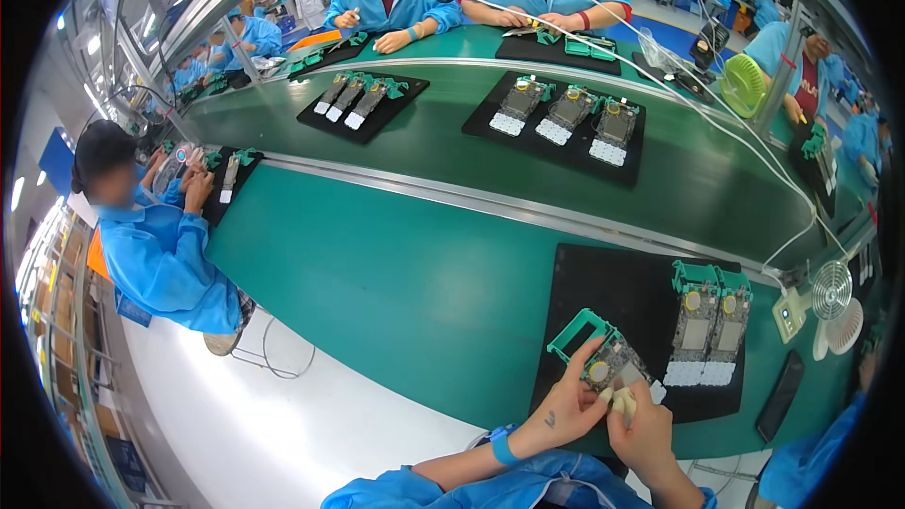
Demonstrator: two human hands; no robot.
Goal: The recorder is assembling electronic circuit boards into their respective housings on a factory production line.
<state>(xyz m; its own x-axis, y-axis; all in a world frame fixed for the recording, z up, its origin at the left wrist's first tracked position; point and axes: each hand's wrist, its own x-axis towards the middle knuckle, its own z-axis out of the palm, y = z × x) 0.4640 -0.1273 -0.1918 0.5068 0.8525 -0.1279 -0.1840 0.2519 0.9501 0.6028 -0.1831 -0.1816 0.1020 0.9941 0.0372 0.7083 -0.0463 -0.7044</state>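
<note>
A circuit board [617, 355] with a yellow round part and a green plastic frame [577, 328] at its far end is tilted over a black mat [603, 273]. My left hand [563, 412] grips it along its left side, index finger stretched towards the frame. At the board's near end, my right hand [645, 429] has its fingers closed on the edge, close to my left thumb. Pale covers sit on some fingertips. Whether a small part lies between the fingers is hidden. Two similar boards [696, 332] with green frames and white lower ends lie side by side on the mat's right.
A phone [781, 396] lies right of the mat, near a small fan [831, 290] and a white socket box [788, 315] with cables. Beyond a metal rail [452, 196], black trays [551, 127] of boards rest on a green belt. Co-workers sit left [156, 245] and opposite.
</note>
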